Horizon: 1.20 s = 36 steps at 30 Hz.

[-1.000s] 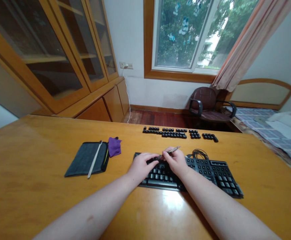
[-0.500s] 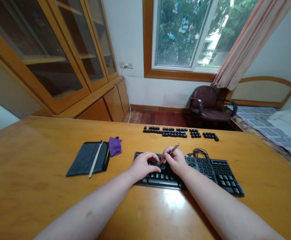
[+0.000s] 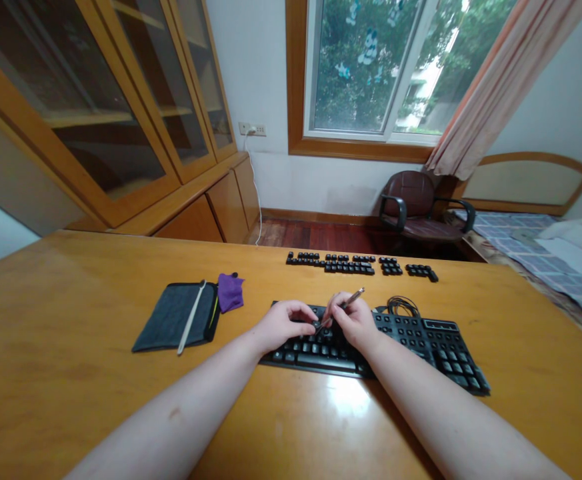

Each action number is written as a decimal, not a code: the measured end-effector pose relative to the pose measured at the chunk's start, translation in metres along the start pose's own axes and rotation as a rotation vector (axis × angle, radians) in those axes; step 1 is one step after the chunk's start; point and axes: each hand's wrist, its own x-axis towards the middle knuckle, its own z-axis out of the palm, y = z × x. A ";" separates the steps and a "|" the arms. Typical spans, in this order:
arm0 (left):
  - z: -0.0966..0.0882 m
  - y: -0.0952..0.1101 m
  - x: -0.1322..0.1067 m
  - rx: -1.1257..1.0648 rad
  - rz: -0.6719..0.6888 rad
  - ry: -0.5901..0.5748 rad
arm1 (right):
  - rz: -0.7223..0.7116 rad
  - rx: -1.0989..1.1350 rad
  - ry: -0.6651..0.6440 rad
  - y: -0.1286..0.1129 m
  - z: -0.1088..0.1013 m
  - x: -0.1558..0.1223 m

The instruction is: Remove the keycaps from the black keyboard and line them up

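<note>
- Left hand [image 3: 283, 322] curled, fingertips pinching a keycap [image 3: 317, 325] over the keyboard [image 3: 421, 340] beneath both hands.
- Right hand [image 3: 353, 321] closed on thin tool [image 3: 349, 301], tip at keycap.
- Likely risk: the tip could slip and flick the keycap away.

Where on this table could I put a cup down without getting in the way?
Free: the wide bare table left of the dark pouch, the near left corner, and the right end beyond the keyboard. Crowded: the middle, where the left hand and the right hand, holding a thin tool, work on it, and the keycap rows behind.
</note>
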 end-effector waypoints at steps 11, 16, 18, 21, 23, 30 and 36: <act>0.003 0.000 0.005 -0.060 0.062 0.203 | -0.274 -0.360 -0.011 -0.004 -0.006 0.000; 0.003 -0.005 0.006 -0.114 0.078 0.167 | -0.255 -0.567 -0.057 -0.006 -0.005 0.003; 0.003 -0.005 0.006 -0.125 0.074 0.159 | -0.241 -0.614 -0.127 -0.004 -0.004 0.003; 0.003 -0.005 0.006 -0.127 0.053 0.153 | -0.215 -0.691 -0.193 0.000 -0.002 0.002; 0.004 -0.005 0.006 -0.144 0.047 0.147 | -0.200 -0.722 -0.205 0.000 -0.001 0.001; 0.006 -0.007 0.008 -0.114 0.105 0.196 | -0.160 -0.789 0.069 -0.030 -0.018 0.034; 0.007 -0.005 0.006 -0.063 0.114 0.168 | -0.048 -0.972 0.309 -0.021 -0.047 0.099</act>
